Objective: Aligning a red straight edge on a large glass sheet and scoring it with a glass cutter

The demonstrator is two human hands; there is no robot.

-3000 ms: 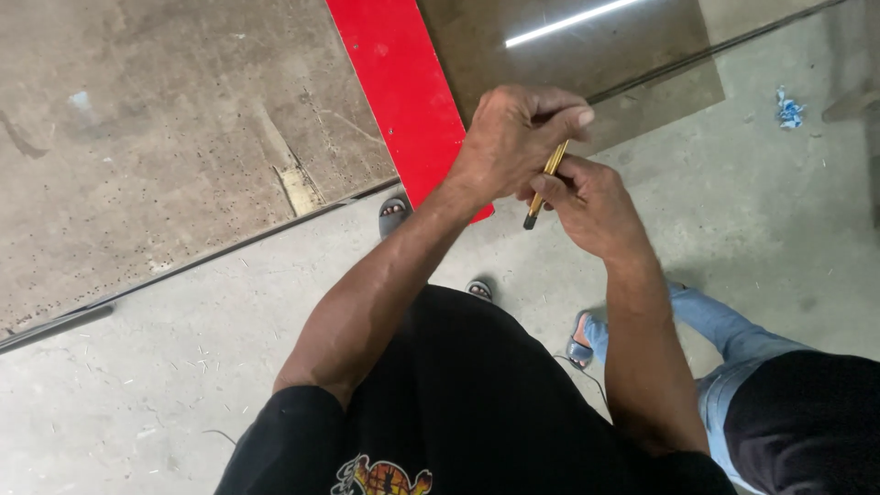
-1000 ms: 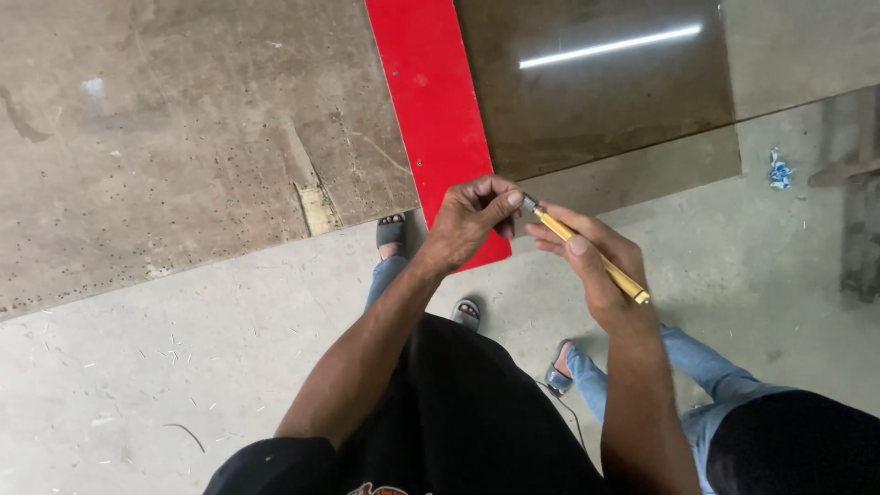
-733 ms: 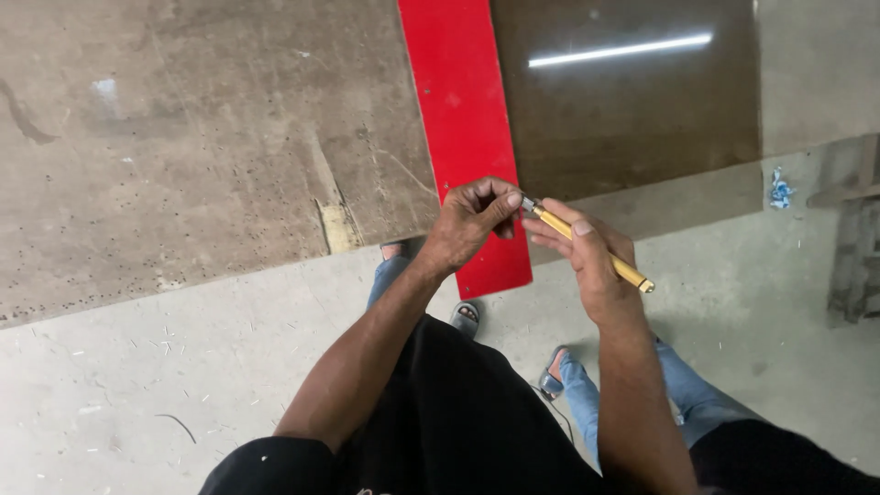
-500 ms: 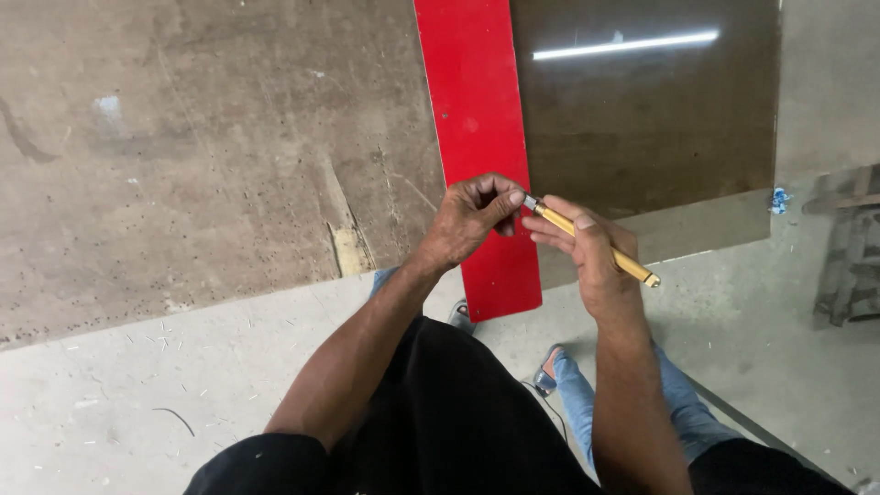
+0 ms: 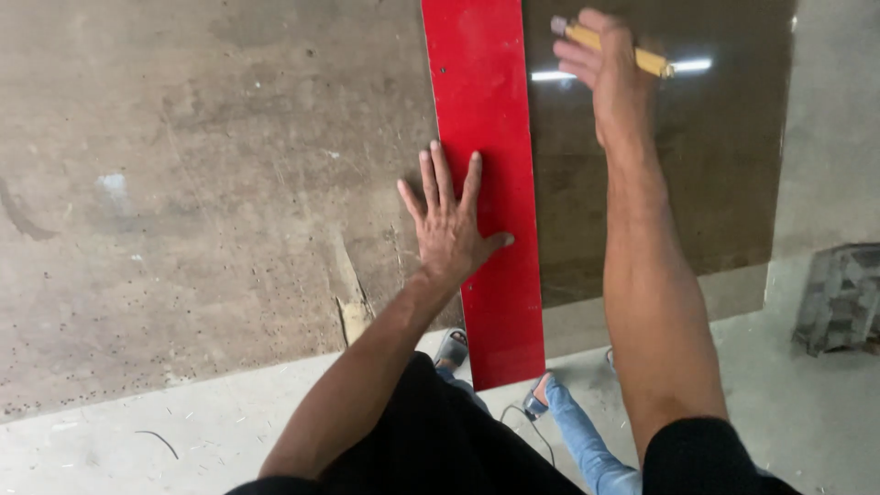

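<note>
Gripped yellow cutter (image 5: 612, 48) in right hand (image 5: 612, 69), tip hidden at frame top; pressed left hand (image 5: 449, 225) flat, fingers spread, on red straightedge (image 5: 486, 174).

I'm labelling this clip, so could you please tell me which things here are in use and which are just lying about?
In use: left hand flat on the red straightedge; right hand holding the yellow-handled tool over the dark sheet.

Lying about: brown board; grey block.
</note>
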